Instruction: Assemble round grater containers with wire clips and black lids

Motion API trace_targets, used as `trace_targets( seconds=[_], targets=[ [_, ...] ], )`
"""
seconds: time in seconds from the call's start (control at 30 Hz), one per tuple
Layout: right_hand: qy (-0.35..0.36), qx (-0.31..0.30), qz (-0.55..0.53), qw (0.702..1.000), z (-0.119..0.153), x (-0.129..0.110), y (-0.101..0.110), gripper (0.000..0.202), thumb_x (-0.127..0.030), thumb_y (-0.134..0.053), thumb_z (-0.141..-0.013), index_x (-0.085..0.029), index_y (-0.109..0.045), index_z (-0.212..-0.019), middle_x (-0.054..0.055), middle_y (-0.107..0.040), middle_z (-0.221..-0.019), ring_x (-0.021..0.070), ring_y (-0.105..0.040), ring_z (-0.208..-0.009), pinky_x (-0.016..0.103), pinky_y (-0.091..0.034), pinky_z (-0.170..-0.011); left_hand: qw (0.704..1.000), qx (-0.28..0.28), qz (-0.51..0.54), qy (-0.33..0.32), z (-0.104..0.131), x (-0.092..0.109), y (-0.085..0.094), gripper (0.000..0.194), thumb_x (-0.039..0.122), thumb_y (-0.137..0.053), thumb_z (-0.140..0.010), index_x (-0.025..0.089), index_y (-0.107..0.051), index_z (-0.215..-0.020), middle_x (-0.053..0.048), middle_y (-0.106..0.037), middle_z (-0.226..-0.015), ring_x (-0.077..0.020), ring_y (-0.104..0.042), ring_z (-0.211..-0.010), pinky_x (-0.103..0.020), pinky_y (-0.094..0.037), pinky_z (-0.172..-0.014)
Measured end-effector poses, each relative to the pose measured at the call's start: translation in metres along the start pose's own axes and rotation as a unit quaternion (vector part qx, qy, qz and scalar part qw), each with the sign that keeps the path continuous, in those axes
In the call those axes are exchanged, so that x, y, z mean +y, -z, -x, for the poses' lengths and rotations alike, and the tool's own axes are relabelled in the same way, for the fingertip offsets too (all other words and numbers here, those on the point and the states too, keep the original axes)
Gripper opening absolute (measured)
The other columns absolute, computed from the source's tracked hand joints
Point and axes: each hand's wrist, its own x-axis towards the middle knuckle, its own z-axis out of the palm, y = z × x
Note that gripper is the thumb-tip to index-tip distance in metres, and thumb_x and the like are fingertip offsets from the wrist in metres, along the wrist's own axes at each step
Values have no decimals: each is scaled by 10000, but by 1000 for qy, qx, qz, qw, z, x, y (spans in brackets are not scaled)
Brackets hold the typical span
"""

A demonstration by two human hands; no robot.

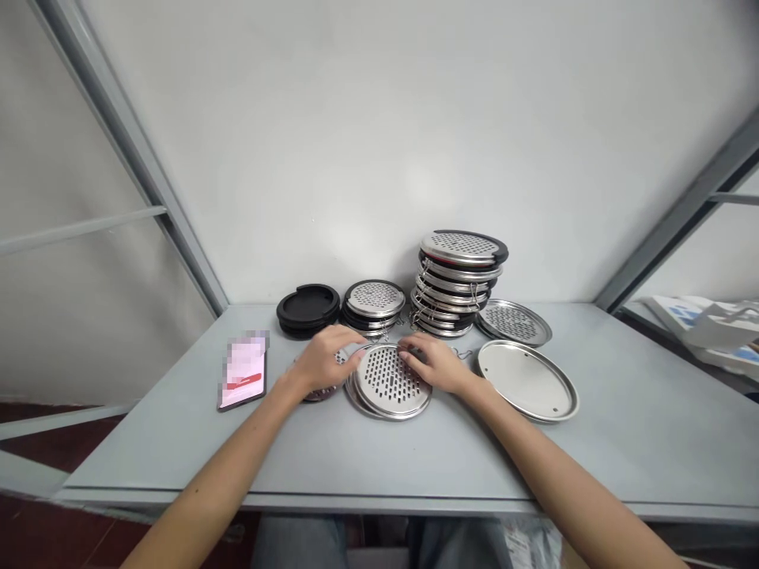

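Several round perforated metal discs (392, 383) lie in a low pile near the middle of the grey table. At the pile's upper left, my left hand (326, 358) has its fingers apart and curved, above another perforated disc (323, 393). My right hand (436, 362) rests its fingertips at the pile's upper right edge, thumb apart from the fingers. Neither hand shows anything gripped. To the right sits a smooth round metal plate (527, 381) with small holes near its rim.
Along the wall stand black rings (308, 307), a short disc stack (375, 300), a tall disc stack (459, 276) with wire clasps, and flat perforated discs (515, 322). A phone (244, 371) lies at left. Papers (705, 324) lie beyond the right frame post.
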Motion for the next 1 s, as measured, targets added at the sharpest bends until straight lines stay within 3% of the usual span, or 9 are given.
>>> trace_targets(
  seconds=[0.07,0.13,0.23,0.4,0.53,0.63,0.73,0.87,1.0],
  targets=[
    [4,-8,-3,1000,3,2,1,291,-340,-461,-931,-167,-633,-1089,114,-664,-1033,231,-618,-942,371,-479,-855,994,-106,9,-14,-7,9,-12,281,350,-585,-875,200,-649,-1103,-82,-671,-1117,-221,-613,-1060,-388,-483,-956],
    [-3,-12,-3,1000,6,4,2,339,-363,-483,-921,-155,-603,-1161,136,-642,-1118,245,-609,-1009,386,-469,-901,987,-158,-1,-7,-9,11,-18,411,426,-622,-845,196,-621,-1185,-105,-618,-1229,-253,-562,-1157,-424,-445,-1012],
    [-4,-25,3,1000,8,6,2,447,-417,-504,-908,-131,-547,-1249,167,-605,-1218,276,-577,-1100,421,-444,-955,982,-184,-23,25,-2,9,-15,635,542,-676,-767,190,-563,-1284,-134,-545,-1340,-295,-488,-1255,-465,-389,-1068],
    [12,-39,-11,999,6,1,-3,451,-443,-492,-912,-126,-551,-1226,155,-647,-1147,271,-603,-1022,419,-461,-903,968,-240,-28,61,13,4,-8,1070,740,-725,-542,188,-432,-1411,-170,-414,-1467,-361,-392,-1341,-523,-323,-1105],
    [2,-35,-42,998,5,-2,-4,396,-440,-487,-916,-147,-579,-1166,113,-675,-1041,234,-623,-903,379,-487,-819,966,-248,-28,70,15,4,-10,1024,739,-707,-574,212,-437,-1410,-151,-442,-1454,-346,-412,-1334,-511,-330,-1102],
    [5,-35,-56,998,5,-2,-1,438,-458,-494,-910,-136,-574,-1197,133,-657,-1113,247,-618,-971,403,-482,-872,966,-244,-31,74,16,4,-12,983,735,-686,-609,227,-436,-1412,-143,-440,-1460,-341,-421,-1332,-515,-333,-1099],
    [14,-50,-51,997,8,-3,2,644,-533,-607,-819,-115,-522,-1302,191,-545,-1322,308,-524,-1203,471,-396,-1028,968,-237,-25,76,17,2,-12,966,733,-681,-618,225,-448,-1405,-138,-432,-1467,-337,-430,-1329,-501,-350,-1093],
    [46,-121,-40,991,13,-14,1,1061,-620,-776,-578,-135,-387,-1438,214,-311,-1513,374,-265,-1406,536,-271,-1120,967,-235,-23,94,18,2,-12,975,737,-667,-632,201,-434,-1413,-139,-431,-1468,-328,-426,-1334,-482,-353,-1098],
    [79,-149,-25,985,16,-26,-5,1085,-612,-781,-577,-128,-369,-1455,227,-255,-1536,382,-204,-1429,547,-240,-1132,966,-234,-14,106,17,3,-10,948,726,-646,-671,201,-412,-1424,-139,-439,-1462,-318,-425,-1335,-474,-357,-1095]
  ],
)
